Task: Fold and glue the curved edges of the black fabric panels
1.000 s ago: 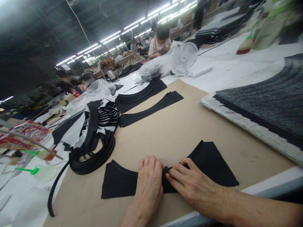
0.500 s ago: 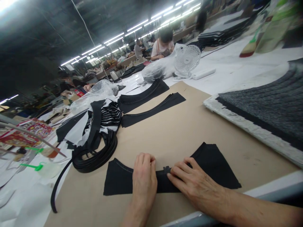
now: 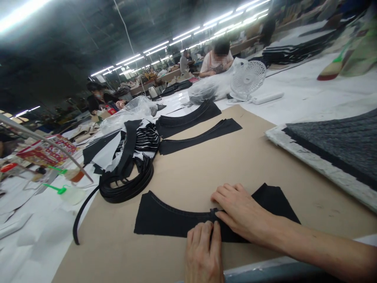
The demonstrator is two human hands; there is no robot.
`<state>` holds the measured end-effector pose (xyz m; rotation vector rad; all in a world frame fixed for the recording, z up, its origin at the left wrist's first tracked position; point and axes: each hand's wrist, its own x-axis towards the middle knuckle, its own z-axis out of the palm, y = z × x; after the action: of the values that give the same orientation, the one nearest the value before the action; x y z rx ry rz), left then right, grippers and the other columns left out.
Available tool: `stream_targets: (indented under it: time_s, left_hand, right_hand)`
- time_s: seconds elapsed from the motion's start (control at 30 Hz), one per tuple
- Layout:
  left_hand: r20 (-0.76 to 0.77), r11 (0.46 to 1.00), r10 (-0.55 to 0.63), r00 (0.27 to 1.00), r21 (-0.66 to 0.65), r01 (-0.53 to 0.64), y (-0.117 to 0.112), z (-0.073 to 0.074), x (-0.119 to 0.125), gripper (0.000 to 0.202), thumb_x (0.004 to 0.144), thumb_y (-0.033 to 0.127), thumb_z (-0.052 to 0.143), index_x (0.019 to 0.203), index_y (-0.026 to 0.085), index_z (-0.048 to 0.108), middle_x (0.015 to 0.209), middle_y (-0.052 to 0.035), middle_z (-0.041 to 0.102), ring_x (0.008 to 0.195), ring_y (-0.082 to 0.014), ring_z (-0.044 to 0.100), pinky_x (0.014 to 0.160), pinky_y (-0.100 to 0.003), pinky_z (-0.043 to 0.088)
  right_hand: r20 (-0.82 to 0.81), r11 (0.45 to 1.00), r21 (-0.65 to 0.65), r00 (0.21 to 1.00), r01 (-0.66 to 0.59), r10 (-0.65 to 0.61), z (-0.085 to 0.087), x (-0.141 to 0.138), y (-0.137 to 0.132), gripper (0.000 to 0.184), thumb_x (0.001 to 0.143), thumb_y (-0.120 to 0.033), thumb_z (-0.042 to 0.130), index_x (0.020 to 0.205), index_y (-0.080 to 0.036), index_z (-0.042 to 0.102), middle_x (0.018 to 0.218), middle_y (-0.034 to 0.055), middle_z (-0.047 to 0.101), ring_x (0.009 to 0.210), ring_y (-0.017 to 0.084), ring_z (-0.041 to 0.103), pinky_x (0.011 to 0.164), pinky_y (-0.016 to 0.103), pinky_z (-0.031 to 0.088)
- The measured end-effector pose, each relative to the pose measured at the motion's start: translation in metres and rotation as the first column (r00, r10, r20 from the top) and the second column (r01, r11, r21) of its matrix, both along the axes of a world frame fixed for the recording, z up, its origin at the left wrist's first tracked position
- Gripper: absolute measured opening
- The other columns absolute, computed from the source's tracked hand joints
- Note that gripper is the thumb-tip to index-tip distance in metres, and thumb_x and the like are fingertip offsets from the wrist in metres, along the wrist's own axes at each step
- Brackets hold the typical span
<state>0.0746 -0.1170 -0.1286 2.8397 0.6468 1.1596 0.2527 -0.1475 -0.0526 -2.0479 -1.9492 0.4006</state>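
A black curved fabric piece (image 3: 165, 219) lies flat, with a narrow black strip (image 3: 188, 214) along its concave upper edge. My right hand (image 3: 240, 206) has its thumb and fingers closed about the strip's folded end, a small dark tab (image 3: 213, 212) at the fingertips. Below that, my left hand (image 3: 204, 249) rests its outstretched fingers flat on the lower part of the fabric. The right forearm covers part of the fabric's right side. To the left sits a coil of black strip (image 3: 129, 188), one loose end trailing down over the board's edge.
Two finished-looking black curved pieces (image 3: 203, 135) lie farther back on the tan board (image 3: 191, 169). A white fan (image 3: 249, 78) stands behind them. At right is a white-edged board with grey ribbed material (image 3: 341, 133). Glue bottles (image 3: 69, 194) stand left; people work beyond.
My left hand has moved right and down, off the curved edge onto the lower fabric, uncovering the strip. My right hand stays by the tab, fingers shifted. The camera view has swung slightly.
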Motion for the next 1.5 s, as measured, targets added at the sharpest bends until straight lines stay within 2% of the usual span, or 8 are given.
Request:
stream_targets:
  time_s: [0.27,0.47,0.63,0.83,1.0,1.07,1.27,1.5]
  left_hand:
    - [0.034,0.999,0.03,0.999,0.021,-0.031,-0.005,-0.005,0.0,0.041,0.094,0.008,0.029,0.117,0.01,0.063,0.104,-0.0134,0.065,0.096,-0.0251,0.058,0.083,-0.04,0.044]
    - [0.051,0.996,0.071,0.996,0.053,-0.073,-0.005,-0.005,0.001,0.039,0.093,0.006,0.033,0.113,0.01,0.066,0.102,-0.0128,0.065,0.095,-0.0249,0.059,0.082,-0.039,0.045]
    - [-0.024,0.991,0.086,0.996,0.102,-0.084,-0.005,0.001,-0.001,0.038,0.09,0.005,0.037,0.112,0.011,0.067,0.101,-0.0122,0.066,0.093,-0.0238,0.061,0.082,-0.037,0.048]
    - [-0.055,0.987,0.103,0.993,0.131,-0.095,-0.003,0.004,-0.003,0.038,0.087,0.004,0.04,0.113,0.012,0.067,0.1,-0.0119,0.067,0.091,-0.0233,0.063,0.08,-0.036,0.05]
    - [-0.052,0.989,0.109,0.993,0.11,-0.103,-0.004,0.006,-0.002,0.037,0.088,0.004,0.037,0.112,0.01,0.066,0.1,-0.0116,0.068,0.091,-0.0228,0.063,0.081,-0.036,0.05]
    - [-0.048,0.988,0.119,0.992,0.101,-0.114,-0.005,0.005,-0.001,0.037,0.089,0.003,0.037,0.112,0.009,0.065,0.101,-0.0116,0.068,0.093,-0.0232,0.062,0.083,-0.036,0.05]
    - [-0.068,0.977,0.188,0.98,0.116,-0.179,-0.007,-0.001,-0.002,0.033,0.091,0.008,0.043,0.119,0.008,0.062,0.105,-0.0139,0.066,0.097,-0.0244,0.063,0.082,-0.035,0.053]
    - [-0.072,0.982,0.178,0.981,0.083,-0.172,-0.007,-0.002,-0.003,0.036,0.089,0.007,0.047,0.122,0.008,0.061,0.106,-0.0148,0.066,0.098,-0.0257,0.063,0.081,-0.037,0.054]
  right_hand:
    - [0.068,0.981,-0.192,0.997,-0.03,0.044,0.017,-0.004,0.022,0.013,0.088,-0.016,0.052,0.086,-0.018,0.065,0.095,0.0085,0.067,0.094,0.027,0.059,0.083,0.044,0.036]
    - [0.071,0.971,-0.234,0.996,-0.043,0.061,0.019,-0.006,0.028,0.017,0.087,-0.014,0.048,0.083,-0.016,0.065,0.09,0.0094,0.068,0.088,0.027,0.062,0.078,0.04,0.037]
    - [0.052,0.967,-0.245,0.996,-0.062,0.077,0.024,-0.005,0.025,0.016,0.088,-0.014,0.048,0.082,-0.017,0.062,0.089,0.0076,0.068,0.085,0.024,0.062,0.075,0.036,0.037]
    - [-0.115,0.975,-0.207,0.991,-0.086,0.063,0.021,0.003,0.023,0.014,0.085,-0.012,0.05,0.078,-0.02,0.06,0.078,0.002,0.067,0.074,0.019,0.06,0.071,0.031,0.038]
    - [-0.388,0.977,-0.177,0.921,-0.119,0.042,0.011,0.01,0.022,0.018,0.086,-0.014,0.051,0.094,-0.02,0.066,0.082,0.0013,0.069,0.074,0.016,0.061,0.067,0.025,0.042]
    - [-0.431,0.977,-0.177,0.902,-0.122,0.034,0.009,0.011,0.021,0.021,0.081,-0.014,0.058,0.099,-0.02,0.068,0.085,0.0014,0.07,0.077,0.016,0.062,0.069,0.024,0.044]
    - [-0.34,0.955,-0.296,0.937,-0.021,-0.085,0.012,0.007,0.021,0.024,0.069,-0.005,0.059,0.084,-0.019,0.071,0.073,-0.001,0.069,0.068,0.015,0.061,0.06,0.023,0.04]
    - [-0.277,0.958,-0.282,0.952,0.052,-0.133,0.012,0.001,0.018,0.021,0.069,-0.005,0.06,0.079,-0.02,0.071,0.075,-0.0005,0.07,0.073,0.016,0.062,0.064,0.025,0.04]
